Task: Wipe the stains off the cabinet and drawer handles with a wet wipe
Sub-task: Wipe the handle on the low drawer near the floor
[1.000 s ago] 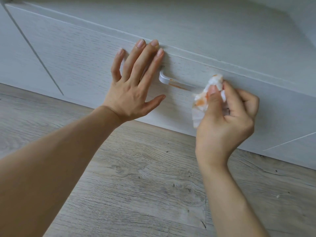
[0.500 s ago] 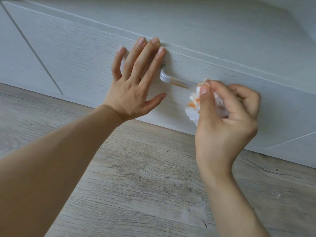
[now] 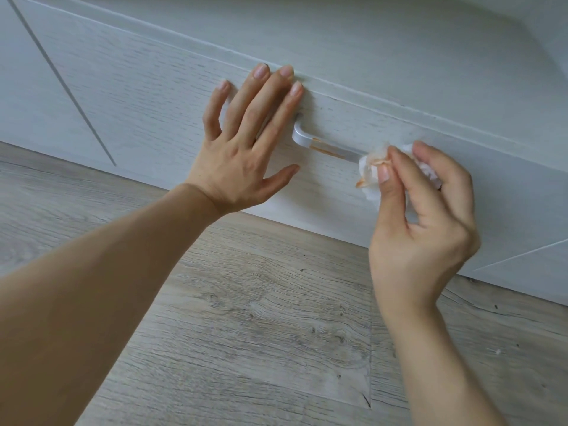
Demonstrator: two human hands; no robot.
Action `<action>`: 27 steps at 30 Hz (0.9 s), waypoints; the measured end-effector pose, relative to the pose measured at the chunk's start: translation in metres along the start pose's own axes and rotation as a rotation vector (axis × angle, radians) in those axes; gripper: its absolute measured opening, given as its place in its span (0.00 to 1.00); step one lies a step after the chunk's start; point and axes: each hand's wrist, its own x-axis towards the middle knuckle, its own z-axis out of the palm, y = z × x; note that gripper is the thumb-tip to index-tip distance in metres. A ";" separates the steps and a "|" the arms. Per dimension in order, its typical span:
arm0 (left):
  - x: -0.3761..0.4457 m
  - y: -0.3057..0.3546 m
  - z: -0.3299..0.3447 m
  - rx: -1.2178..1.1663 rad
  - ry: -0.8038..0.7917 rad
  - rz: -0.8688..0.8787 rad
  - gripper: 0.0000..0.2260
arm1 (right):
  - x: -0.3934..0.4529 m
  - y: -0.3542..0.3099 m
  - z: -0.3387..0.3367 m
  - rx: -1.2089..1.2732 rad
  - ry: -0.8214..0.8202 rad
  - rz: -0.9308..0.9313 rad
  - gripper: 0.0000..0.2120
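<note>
A silver bar handle [image 3: 325, 146] sits on a pale wood-grain drawer front [image 3: 153, 96]. An orange streak runs along the handle's left part. My left hand [image 3: 246, 146] lies flat on the drawer front just left of the handle, fingers straight and spread. My right hand [image 3: 421, 216] pinches a crumpled white wet wipe [image 3: 370, 170], stained orange, against the handle's right part. The handle's right end is hidden behind the wipe and my fingers.
Grey wood-plank floor [image 3: 261, 333] lies below the cabinet. A neighbouring door panel [image 3: 37, 96] is at the left, another panel seam [image 3: 522, 256] at the lower right. The cabinet's top surface [image 3: 368, 41] runs above the drawer.
My right hand with the wipe has slid along the handle's right part and its grip has shifted, fingers now more spread. My left hand has stayed flat on the drawer front.
</note>
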 end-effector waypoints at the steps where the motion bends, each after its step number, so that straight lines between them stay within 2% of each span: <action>1: 0.000 -0.001 0.000 -0.003 0.002 0.005 0.35 | -0.002 0.003 -0.002 -0.012 -0.027 -0.019 0.08; 3: 0.000 -0.001 0.000 0.001 0.005 0.007 0.35 | -0.005 0.004 -0.003 0.013 -0.071 0.007 0.09; 5: -0.001 -0.001 0.000 0.006 -0.002 -0.003 0.35 | -0.006 -0.004 -0.003 0.087 -0.067 0.117 0.09; 10: 0.000 0.000 -0.001 -0.007 -0.016 -0.002 0.35 | 0.010 -0.017 0.000 0.263 0.090 0.272 0.10; 12: 0.000 -0.002 -0.001 -0.004 -0.008 0.004 0.35 | 0.016 -0.015 0.003 0.285 0.097 0.310 0.10; 14: -0.001 -0.002 -0.001 0.001 -0.007 0.002 0.35 | 0.016 -0.013 0.005 0.192 0.050 0.262 0.08; 17: -0.001 0.000 0.000 0.001 -0.002 -0.003 0.35 | 0.011 -0.008 0.002 0.028 -0.017 0.038 0.06; 21: 0.000 -0.001 0.001 0.006 0.000 -0.001 0.35 | 0.009 -0.002 -0.002 -0.059 -0.051 -0.179 0.05; 23: -0.001 0.000 0.001 0.001 -0.004 -0.002 0.35 | 0.011 -0.002 -0.002 -0.057 -0.054 -0.164 0.07; 25: 0.000 0.000 0.000 -0.002 -0.009 -0.007 0.35 | 0.015 -0.002 -0.002 -0.035 -0.090 -0.073 0.13; 27: -0.001 0.000 -0.001 -0.002 -0.009 -0.006 0.35 | 0.017 -0.002 -0.003 -0.030 -0.131 -0.058 0.13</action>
